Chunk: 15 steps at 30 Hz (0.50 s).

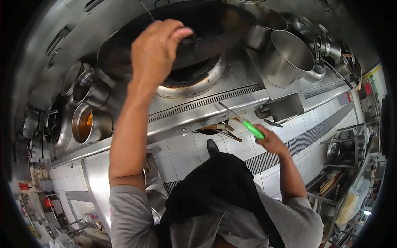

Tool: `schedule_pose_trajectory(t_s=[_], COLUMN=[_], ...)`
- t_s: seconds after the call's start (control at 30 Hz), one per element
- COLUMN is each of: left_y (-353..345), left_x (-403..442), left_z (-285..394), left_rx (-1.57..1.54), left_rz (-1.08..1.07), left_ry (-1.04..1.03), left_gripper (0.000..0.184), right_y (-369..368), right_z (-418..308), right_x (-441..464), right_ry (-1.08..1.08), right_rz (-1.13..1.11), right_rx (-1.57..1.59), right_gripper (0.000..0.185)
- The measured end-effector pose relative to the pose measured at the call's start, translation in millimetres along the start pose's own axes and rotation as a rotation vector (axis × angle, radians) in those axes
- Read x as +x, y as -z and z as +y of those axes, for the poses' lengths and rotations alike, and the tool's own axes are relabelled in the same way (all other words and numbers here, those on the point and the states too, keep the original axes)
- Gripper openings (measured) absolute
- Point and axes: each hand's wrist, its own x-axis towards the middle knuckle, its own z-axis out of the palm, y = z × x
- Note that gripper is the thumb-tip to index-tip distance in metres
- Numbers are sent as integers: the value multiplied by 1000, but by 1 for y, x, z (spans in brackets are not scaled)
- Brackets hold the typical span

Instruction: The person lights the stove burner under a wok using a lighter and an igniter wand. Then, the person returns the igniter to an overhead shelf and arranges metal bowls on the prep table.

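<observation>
My left hand point(154, 51) is closed around the loop handle on the near rim of a large dark wok point(223, 25). The wok is tilted, its near side raised off the burner ring point(194, 84), which shows blackened edges beneath it. In my right hand point(273, 142) is a lighter point(253, 129) with a bright green handle and a long thin metal stem. The stem points up and left toward the stove's front edge, below the burner. Most of the wok's handle is hidden by my left fingers.
Steel pots, one with orange liquid point(85, 124), stand left of the burner. A tall steel pot point(291, 58) and more pans are on the right. The slotted stove edge point(206, 101) runs across the front. A floor drain grate point(297, 140) and a shelf rack point(343, 165) lie right.
</observation>
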Motion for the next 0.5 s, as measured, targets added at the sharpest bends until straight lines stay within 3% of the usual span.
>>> schedule_pose_trajectory(t_s=[0.07,0.13,0.17,0.2,0.3,0.37,0.43,0.5], left_y=[-1,4,-1,5,5,5,19,23], left_x=[17,27,38,46,62,71,86,96], left_z=[-12,-14,-4,16,-3,-12,-9,-4], left_rx=[0,-56,-219,-98,-120,-67,-65,-61], left_rz=[22,-76,-16,-26,-37,21,-88,-125], left_ry=[-55,72,103,99,111,27,140,202], left_gripper=[17,19,16,15,16,17,19,23], right_y=[30,59,74,86,108,110,107,103], right_z=[-2,-21,-45,-68,-101,-104,-103,-120], right_x=[29,53,64,75,120,158,198,230], right_ry=[113,260,123,-3,-36,128,295,327], right_rz=[66,166,122,80,35,75,110,32], right_rx=[-318,-478,-438,-399,-437,-551,-655,-733], right_gripper=[59,60,59,57,56,55,54,53])
